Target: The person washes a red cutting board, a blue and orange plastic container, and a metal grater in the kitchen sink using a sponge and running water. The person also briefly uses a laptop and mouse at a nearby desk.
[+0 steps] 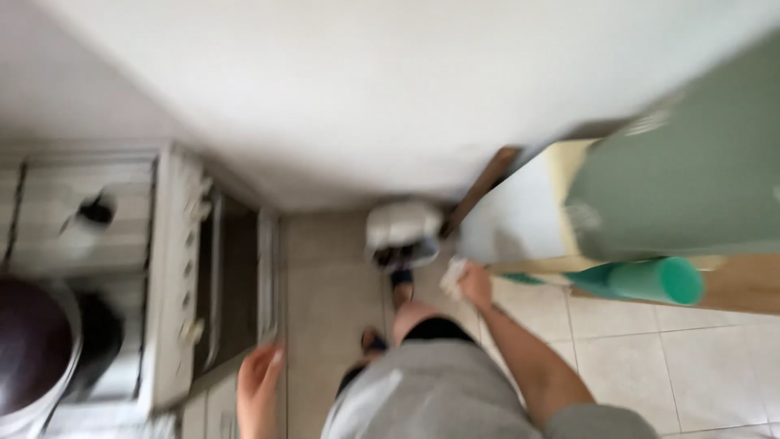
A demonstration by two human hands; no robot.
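Note:
The view is blurred by motion. My right hand is stretched forward and down, closed on a small crumpled white thing, likely a cloth or paper. It is near a white bin-like object on the floor. My left hand hangs open and empty beside the white stove. My grey shirt and legs fill the bottom centre.
A dark pot sits on the stove at the left. A green rolled tube lies on a wooden surface at the right, below a green panel. A white wall stands ahead, with beige floor tiles below.

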